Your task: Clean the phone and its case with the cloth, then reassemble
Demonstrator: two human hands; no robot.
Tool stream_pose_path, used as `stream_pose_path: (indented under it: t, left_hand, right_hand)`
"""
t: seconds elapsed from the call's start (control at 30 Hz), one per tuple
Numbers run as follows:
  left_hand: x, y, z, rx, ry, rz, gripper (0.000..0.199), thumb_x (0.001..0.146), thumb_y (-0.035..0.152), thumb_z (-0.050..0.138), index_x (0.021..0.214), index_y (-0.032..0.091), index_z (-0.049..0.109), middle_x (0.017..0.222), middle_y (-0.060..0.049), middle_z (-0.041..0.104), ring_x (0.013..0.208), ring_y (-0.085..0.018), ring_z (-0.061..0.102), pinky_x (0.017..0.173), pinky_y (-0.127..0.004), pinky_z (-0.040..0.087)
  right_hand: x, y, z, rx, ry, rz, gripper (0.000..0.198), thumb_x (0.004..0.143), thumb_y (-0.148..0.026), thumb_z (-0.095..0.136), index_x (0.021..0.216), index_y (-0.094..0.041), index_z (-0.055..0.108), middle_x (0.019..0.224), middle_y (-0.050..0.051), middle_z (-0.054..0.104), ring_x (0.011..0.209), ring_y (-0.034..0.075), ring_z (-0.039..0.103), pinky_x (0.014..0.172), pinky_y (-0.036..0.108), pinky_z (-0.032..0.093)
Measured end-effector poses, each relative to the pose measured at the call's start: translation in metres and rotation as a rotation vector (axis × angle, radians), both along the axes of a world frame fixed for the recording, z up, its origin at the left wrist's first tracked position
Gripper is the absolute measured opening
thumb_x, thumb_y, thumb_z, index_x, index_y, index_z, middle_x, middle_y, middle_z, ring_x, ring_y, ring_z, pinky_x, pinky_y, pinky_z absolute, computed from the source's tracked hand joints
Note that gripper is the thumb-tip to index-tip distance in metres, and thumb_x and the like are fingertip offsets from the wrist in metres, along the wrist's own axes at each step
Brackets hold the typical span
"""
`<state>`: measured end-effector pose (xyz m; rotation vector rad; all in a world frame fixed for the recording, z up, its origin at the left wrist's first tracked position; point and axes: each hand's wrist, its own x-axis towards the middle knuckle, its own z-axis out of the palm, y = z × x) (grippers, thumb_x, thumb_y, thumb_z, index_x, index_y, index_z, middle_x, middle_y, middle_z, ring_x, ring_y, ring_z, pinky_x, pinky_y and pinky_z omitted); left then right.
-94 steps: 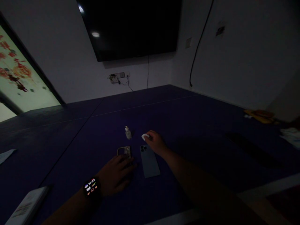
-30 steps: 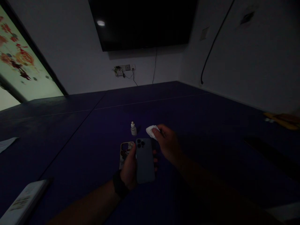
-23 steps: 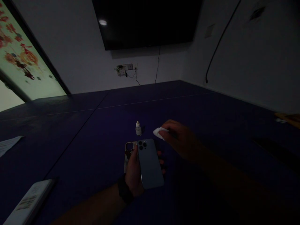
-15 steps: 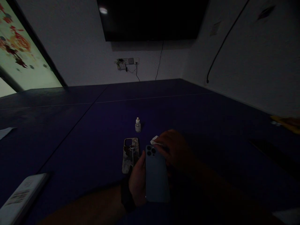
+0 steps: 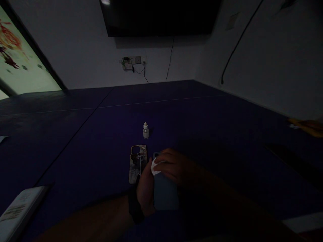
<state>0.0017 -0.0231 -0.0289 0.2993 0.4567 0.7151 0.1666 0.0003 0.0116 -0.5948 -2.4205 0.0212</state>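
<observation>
A pale blue smartphone (image 5: 166, 195) lies back side up in my left hand (image 5: 146, 191), which is closed around its left edge. My right hand (image 5: 174, 166) presses a white tissue (image 5: 155, 167) against the upper back of the phone, covering most of the camera lenses. To the left of the phone, a patterned phone case (image 5: 138, 164) rests on the dark blue surface, partly behind my left thumb. Beyond the case stands a small dropper bottle (image 5: 146, 131) with a white cap.
A white box (image 5: 20, 208) with printing sits at the lower left. On the right are a dark flat object (image 5: 287, 159) and something yellow (image 5: 309, 127) by the wall. A large black screen (image 5: 161, 16) hangs on the far wall above power sockets (image 5: 133, 61).
My right hand has brought the tissue from above the phone's top edge down onto its camera area and upper back. My left hand keeps its hold. The view has shifted slightly.
</observation>
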Motion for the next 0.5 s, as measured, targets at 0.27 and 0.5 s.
stream_pose_path:
  t: [0.27,0.5]
  left_hand:
    - [0.003,-0.003,0.002,-0.016,-0.025,-0.042,0.059,0.094,0.068,0.048,0.112,0.015,0.067,0.086,-0.011,0.071,0.077,-0.024,0.069,0.073,-0.037,0.055]
    - [0.001,-0.007,0.007,-0.011,-0.011,-0.073,0.062,0.095,0.067,0.044,0.116,0.014,0.066,0.089,-0.012,0.071,0.078,-0.025,0.070,0.075,-0.038,0.054]
  right_hand:
    - [-0.004,0.004,0.001,-0.022,0.061,-0.159,0.023,0.100,-0.010,0.049,0.105,-0.016,0.071,0.101,0.011,0.071,0.093,0.022,0.064,0.080,0.036,0.056]
    - [0.007,0.007,0.002,-0.025,0.042,-0.192,0.022,0.098,-0.010,0.052,0.108,-0.017,0.071,0.100,0.010,0.070,0.094,0.021,0.065,0.082,0.034,0.056]
